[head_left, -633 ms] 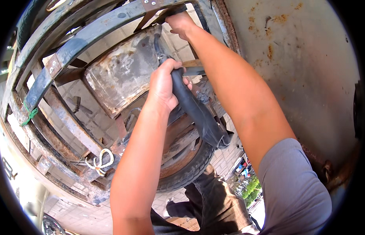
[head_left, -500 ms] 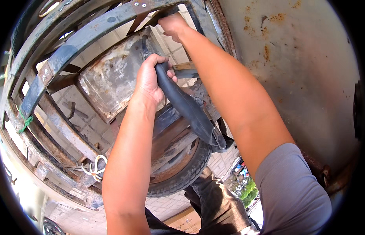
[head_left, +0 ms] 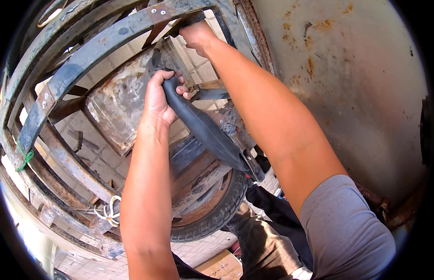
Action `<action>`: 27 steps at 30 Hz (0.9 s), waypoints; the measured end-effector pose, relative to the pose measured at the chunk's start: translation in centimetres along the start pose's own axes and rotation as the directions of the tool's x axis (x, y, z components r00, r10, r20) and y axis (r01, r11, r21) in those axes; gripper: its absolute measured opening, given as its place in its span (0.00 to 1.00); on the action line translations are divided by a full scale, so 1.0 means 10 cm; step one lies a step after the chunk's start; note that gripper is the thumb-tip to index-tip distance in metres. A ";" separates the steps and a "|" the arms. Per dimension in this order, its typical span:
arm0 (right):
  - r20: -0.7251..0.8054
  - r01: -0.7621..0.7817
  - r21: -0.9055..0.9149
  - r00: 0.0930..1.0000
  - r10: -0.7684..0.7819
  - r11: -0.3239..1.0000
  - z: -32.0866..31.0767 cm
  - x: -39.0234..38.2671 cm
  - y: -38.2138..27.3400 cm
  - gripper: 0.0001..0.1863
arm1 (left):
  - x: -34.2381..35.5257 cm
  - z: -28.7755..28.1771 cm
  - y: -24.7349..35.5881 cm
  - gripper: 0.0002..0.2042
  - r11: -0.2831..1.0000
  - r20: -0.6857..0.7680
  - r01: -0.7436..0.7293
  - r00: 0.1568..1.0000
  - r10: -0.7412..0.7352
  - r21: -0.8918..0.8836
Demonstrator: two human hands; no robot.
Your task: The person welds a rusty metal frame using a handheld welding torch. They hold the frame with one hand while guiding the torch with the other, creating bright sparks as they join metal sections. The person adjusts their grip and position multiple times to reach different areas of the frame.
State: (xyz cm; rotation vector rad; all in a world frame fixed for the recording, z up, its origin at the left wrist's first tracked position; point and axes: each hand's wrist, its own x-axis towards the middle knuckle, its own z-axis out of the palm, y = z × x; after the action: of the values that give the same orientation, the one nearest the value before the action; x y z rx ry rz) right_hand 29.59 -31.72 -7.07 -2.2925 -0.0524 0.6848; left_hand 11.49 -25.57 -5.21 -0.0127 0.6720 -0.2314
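Note:
My left hand (head_left: 157,100) is closed round a limp black rubber tube (head_left: 205,133), which looks like a tyre inner tube, its fingers curled over the upper part. The tube slants down to the right and folds near its lower end, above a wheel with a black tyre (head_left: 214,220). Farther up, my right hand (head_left: 198,37) is closed beside a dark metal bracket (head_left: 188,19) under the curved bar of a worn metal frame (head_left: 93,58). What its fingers hold is hidden.
A rusty metal plate (head_left: 115,100) shows inside the frame. A rust-spotted panel (head_left: 347,93) rises on the right. White cord (head_left: 110,212) and green string (head_left: 26,160) are tied to the bars at left. A cardboard piece (head_left: 221,265) lies on the paving below.
My left hand has shifted a little left, and the black tube has swung with it. The right hand stays by the bracket. The whole view has moved slightly; more dark cloth shows below.

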 end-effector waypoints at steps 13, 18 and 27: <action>0.005 0.014 -0.008 1.000 -0.014 1.000 -0.01 -0.02 -0.03 0.16 | 0.03 0.01 -0.02 0.12 1.000 -0.021 -0.018 1.000 0.018 -0.014; 0.020 0.044 0.017 0.999 -0.044 0.999 -0.02 -0.02 -0.01 0.15 | 0.04 0.04 -0.02 0.12 1.000 -0.030 -0.025 0.999 0.025 0.001; -0.111 0.122 0.071 0.987 -0.113 0.990 0.08 0.01 0.04 0.15 | 0.04 0.04 0.00 0.10 0.998 -0.060 -0.060 0.996 0.062 0.026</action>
State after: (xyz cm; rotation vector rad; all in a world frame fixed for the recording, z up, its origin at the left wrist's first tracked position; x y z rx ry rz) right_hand 29.25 -31.52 -7.84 -2.2275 -0.1081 0.4951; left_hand 12.01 -25.71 -5.13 0.0383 0.7287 -0.1815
